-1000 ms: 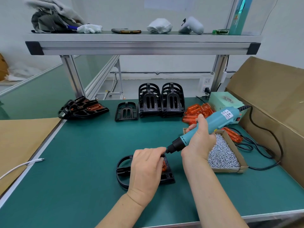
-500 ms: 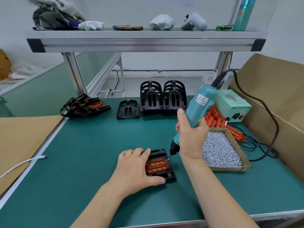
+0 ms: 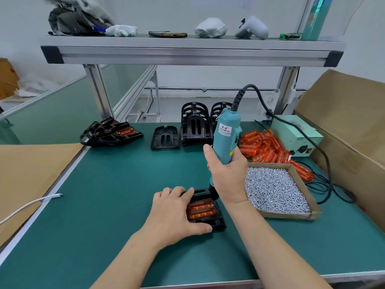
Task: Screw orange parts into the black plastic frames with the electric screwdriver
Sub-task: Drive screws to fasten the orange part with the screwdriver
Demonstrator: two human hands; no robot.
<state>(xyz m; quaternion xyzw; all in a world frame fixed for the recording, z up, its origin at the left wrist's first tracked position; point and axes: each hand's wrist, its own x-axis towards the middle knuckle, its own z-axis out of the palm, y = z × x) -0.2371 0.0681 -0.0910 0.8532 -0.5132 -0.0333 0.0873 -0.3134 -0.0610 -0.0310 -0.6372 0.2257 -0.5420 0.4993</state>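
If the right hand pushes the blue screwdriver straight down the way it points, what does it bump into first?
The black frame: the right hand aims the screwdriver at its far right corner, beside the orange part. The tip looks right at it, though I cannot be sure it touches.

Assembly workshop: green workbench, screw box

White wall behind, evenly lit, no hard shadows. Worktop with green mat, pale metal edge. Aluminium shelf overhead on two aluminium posts. Second green bench beyond, at left. Pale floor visible under shelf. Wall socket near right post. Brown cardboard sheet upright along right side; flat cardboard left.
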